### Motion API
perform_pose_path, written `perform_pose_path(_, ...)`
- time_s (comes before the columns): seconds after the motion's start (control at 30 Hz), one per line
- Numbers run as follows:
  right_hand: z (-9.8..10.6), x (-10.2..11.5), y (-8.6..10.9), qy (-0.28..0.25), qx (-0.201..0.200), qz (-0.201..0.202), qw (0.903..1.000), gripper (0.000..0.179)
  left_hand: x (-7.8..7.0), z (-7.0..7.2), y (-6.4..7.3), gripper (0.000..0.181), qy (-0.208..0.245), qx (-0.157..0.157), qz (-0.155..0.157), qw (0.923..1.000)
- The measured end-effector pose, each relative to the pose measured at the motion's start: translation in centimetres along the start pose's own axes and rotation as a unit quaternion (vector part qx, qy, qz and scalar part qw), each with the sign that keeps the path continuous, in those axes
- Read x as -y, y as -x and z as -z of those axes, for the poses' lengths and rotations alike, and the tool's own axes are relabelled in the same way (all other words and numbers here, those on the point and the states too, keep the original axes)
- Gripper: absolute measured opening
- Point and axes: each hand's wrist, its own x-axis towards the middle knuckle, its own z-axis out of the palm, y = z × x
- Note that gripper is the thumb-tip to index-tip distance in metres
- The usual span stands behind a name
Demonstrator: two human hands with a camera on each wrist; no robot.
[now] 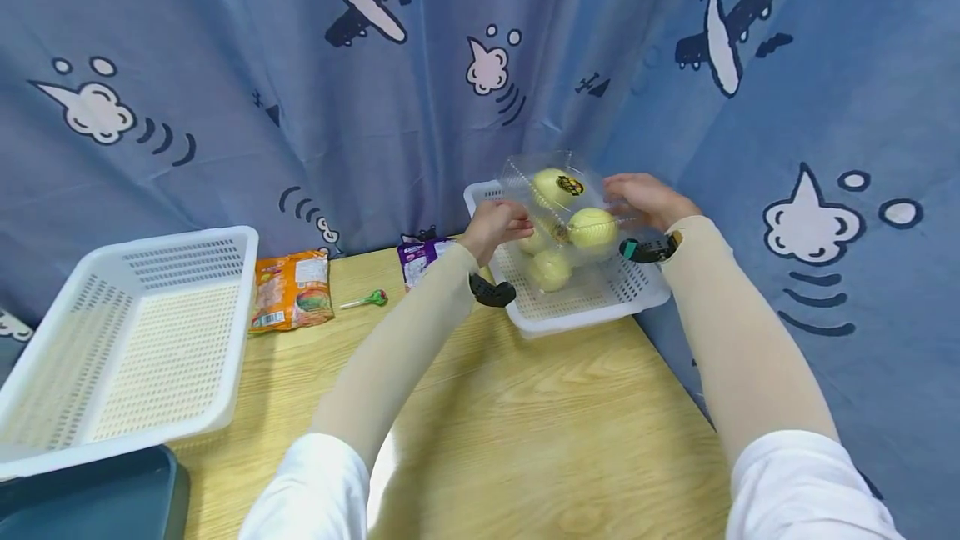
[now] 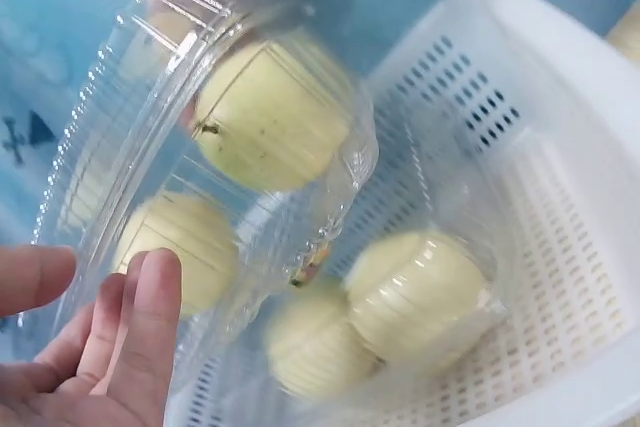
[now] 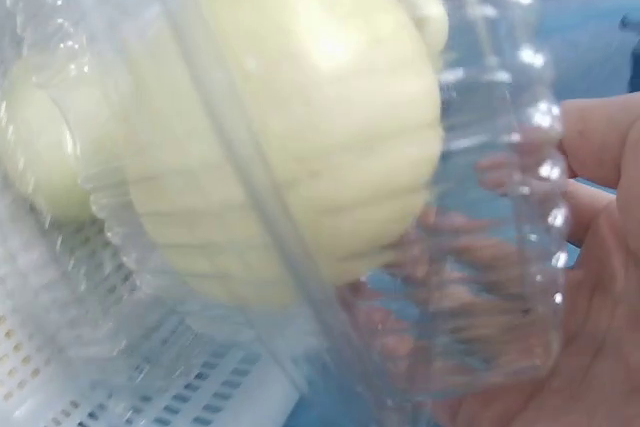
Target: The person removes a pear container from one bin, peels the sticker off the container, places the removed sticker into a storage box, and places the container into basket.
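A clear plastic clamshell box [image 1: 517, 177] of pale yellow-green round fruits [image 2: 280, 117] is tilted above a white basket [image 1: 555, 325]. At the box's right side, my right hand [image 1: 648, 197] holds it, with some fingers seen through the plastic in the right wrist view. My left hand [image 1: 495, 225] is at the box's left side, thumb apart from the loosely bent fingers [image 2: 150, 317]. Whether those fingertips touch the plastic is unclear. Lower down, inside the basket, more of these fruits [image 2: 410, 292] show under clear plastic.
Left of the basket lie a purple packet [image 1: 418, 258], a lollipop [image 1: 366, 300] and an orange packet [image 1: 294, 290]. A larger white basket [image 1: 238, 340] stands at the left, with a dark tray [image 1: 178, 490] in front. A blue curtain [image 1: 420, 115] hangs close behind the wooden table [image 1: 540, 440].
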Motion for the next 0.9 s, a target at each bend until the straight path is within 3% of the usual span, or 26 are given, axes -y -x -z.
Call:
perform_pose_path(0.13, -0.5, 2.1, 0.8, 0.027, -0.006, 0.022, 0.9994, 0.062, -1.3, 0.6, 1.9, 0.006, 0.011, -0.015, -0.024, 0.9996)
perform_pose_path(0.27, -1.3, 4.1, 1.8, 0.057, 0.0, 0.05, 0.9971, 0.063, -1.9, 1.7, 4.3, 0.006, 0.026, -0.011, -0.044, 0.9986)
perform_pose_path(0.4, -3.2, 6.2, 2.6, 0.089, 0.021, 0.089, 0.9918, 0.06, -2.1, 3.9, 7.6, 0.005, 0.014, -0.008, -0.075, 0.997)
perform_pose_path(0.57, -7.4, 7.8, 2.3, 0.107, 0.065, 0.126, 0.9841, 0.058, -1.4, 7.9, 12.5, 0.013, -0.021, -0.023, -0.098, 0.9947)
perform_pose_path(0.7, -10.8, 8.5, 2.1, 0.123, 0.093, 0.151, 0.9764, 0.055, -0.2, 10.6, 16.2, 0.018, -0.022, -0.021, -0.081, 0.9962)
perform_pose_path(0.9, -15.1, 9.3, 1.9, 0.123, 0.148, 0.188, 0.9632, 0.048, 2.4, 12.6, 20.3, 0.01, 0.026, -0.022, -0.053, 0.998)
